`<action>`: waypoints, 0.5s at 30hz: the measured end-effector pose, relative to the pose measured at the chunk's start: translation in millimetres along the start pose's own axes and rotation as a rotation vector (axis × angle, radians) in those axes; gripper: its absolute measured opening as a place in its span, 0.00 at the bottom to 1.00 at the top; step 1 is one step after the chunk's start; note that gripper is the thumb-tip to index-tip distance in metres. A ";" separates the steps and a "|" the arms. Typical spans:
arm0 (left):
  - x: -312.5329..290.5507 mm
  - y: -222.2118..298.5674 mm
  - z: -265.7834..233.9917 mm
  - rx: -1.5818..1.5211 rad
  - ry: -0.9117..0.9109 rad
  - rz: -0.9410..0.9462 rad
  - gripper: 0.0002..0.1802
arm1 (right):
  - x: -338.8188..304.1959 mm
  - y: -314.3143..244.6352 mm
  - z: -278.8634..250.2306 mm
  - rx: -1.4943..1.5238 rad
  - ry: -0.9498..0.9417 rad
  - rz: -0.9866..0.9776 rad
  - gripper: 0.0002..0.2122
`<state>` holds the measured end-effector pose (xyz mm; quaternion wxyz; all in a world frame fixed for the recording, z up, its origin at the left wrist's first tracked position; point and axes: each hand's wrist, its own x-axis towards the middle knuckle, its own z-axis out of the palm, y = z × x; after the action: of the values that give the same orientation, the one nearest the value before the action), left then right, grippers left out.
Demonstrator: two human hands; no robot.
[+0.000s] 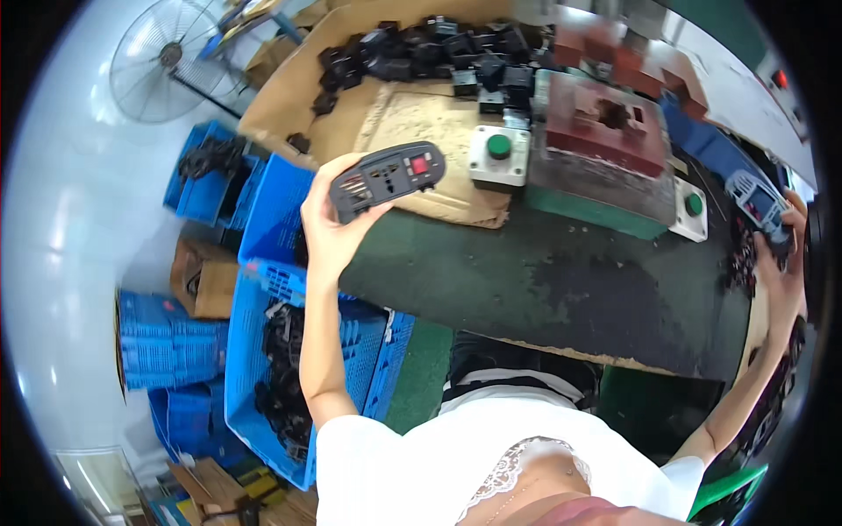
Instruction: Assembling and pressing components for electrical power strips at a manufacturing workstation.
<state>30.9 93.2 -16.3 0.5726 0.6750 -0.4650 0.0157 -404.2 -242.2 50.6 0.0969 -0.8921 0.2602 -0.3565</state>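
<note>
My left hand (331,230) is closed around a black power strip (388,180), raised at the left edge of the table. Its face shows a red switch, socket holes and, at one end, some brass-coloured strips. At the far right, my right hand (783,267) has its fingers bent round the lower end of a light-grey plastic housing (756,202) with bluish openings. The picture bends strongly there, so the housing's details are unclear. Dark small parts (742,263) lie beside that hand.
A machine with a reddish-brown block (605,131) stands on the dark table (526,272), between a green button box (499,156) and another button box (692,209). Black parts (421,53) heap up in a cardboard tray (272,96) behind. Blue crates (237,377) and a fan (171,57) are at left.
</note>
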 end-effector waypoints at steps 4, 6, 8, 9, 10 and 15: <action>-25.5 -12.2 -25.8 0.049 0.068 -0.050 0.33 | 33.6 -97.6 87.2 -0.056 -0.090 -0.493 0.15; -19.4 -9.0 -23.3 0.042 0.063 -0.058 0.33 | 44.0 -108.9 112.7 0.022 -0.042 -0.760 0.14; -19.9 -7.1 -25.1 0.050 0.072 -0.083 0.33 | 57.0 -101.8 138.9 0.050 0.016 -0.787 0.14; -20.9 -7.5 -28.2 0.050 0.076 -0.105 0.33 | 66.0 -95.3 144.9 0.038 0.009 -0.769 0.14; -21.9 -8.5 -31.0 0.031 0.079 -0.124 0.33 | 72.5 -87.8 150.2 0.041 0.004 -0.718 0.14; -30.1 -13.5 -54.2 0.052 0.145 -0.143 0.32 | 91.4 -71.8 155.1 0.061 -0.165 -0.550 0.20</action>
<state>50.3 153.1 -24.5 0.5867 0.7182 -0.3725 0.0355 -213.6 -232.1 17.1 0.0442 -0.9518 -0.0112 -0.3032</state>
